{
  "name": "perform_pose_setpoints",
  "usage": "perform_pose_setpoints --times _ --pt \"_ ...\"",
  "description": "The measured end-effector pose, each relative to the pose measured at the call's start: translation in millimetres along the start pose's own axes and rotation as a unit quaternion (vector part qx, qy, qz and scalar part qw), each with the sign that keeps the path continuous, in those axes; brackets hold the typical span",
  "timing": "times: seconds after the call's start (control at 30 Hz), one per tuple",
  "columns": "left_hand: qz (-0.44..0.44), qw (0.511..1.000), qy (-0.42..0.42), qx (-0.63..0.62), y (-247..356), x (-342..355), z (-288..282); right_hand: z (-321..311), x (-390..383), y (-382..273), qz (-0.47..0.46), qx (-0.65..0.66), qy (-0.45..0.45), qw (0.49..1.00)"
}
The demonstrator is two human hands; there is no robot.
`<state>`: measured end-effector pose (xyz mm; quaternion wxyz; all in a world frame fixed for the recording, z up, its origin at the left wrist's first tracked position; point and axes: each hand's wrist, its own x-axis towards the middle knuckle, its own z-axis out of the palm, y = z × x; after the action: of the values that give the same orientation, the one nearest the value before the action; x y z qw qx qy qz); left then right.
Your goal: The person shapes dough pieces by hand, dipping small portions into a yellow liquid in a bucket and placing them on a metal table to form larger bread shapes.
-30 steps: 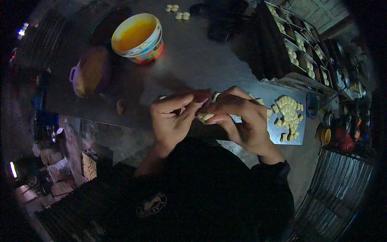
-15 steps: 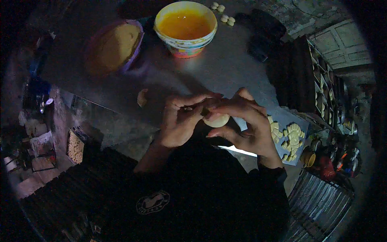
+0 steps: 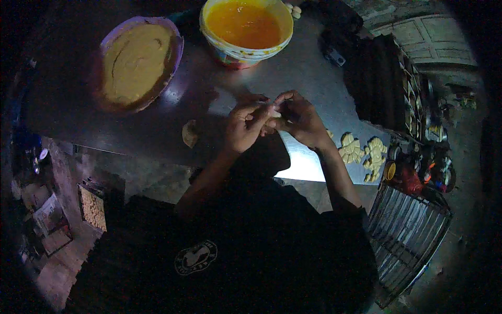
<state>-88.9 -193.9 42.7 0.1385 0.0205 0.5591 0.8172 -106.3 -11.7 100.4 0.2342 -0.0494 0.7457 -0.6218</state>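
Between my two hands, held over the table edge, is a small pale piece of dough point(image 3: 275, 113), mostly covered by the fingers. My left hand point(image 3: 244, 126) pinches it from one side, thumb and fingers closed together. My right hand point(image 3: 304, 121) grips it from the other side, its fingertips meeting the left ones. A flat, pale scrap that looks like dough point(image 3: 190, 134) lies on the table left of my left hand. Shaped pale-yellow dough pieces point(image 3: 375, 153) lie in clusters on the table beyond my right forearm.
A white bucket of orange-yellow liquid point(image 3: 246, 51) stands at the far side of the metal table point(image 3: 209, 83). Left of it is a purple basin point(image 3: 178, 52) of tan paste. A dark shelf rack point(image 3: 410, 94) and a slatted metal rack point(image 3: 408, 246) are on the right.
My hands have drawn closer together and moved farther from my body. The dough's round pale face, plainly visible before, is now mostly covered by fingers. The view has shifted, showing more of the basin.
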Motion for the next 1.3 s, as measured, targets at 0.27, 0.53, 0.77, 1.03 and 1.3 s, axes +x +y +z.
perform_pose_setpoints --times 0.27,0.53,0.77,1.03,1.3 --pt "-0.065 0.982 0.053 0.170 -56 6 -36 -7 -1 124 -0.078 -0.222 0.066 0.970" --pt "0.022 0.945 -0.117 0.306 -81 38 7 -127 -92 182 -0.126 -0.376 0.232 0.888" --pt "0.032 0.820 -0.152 0.551 -75 26 32 -166 -159 192 -0.075 -0.443 0.249 0.858" --pt "0.041 0.907 -0.001 0.420 -58 -2 119 -111 -135 137 -0.136 0.073 0.180 0.972" --pt "0.048 0.991 0.062 -0.104 15 -57 191 -94 -147 3 -0.383 -0.110 0.155 0.904"
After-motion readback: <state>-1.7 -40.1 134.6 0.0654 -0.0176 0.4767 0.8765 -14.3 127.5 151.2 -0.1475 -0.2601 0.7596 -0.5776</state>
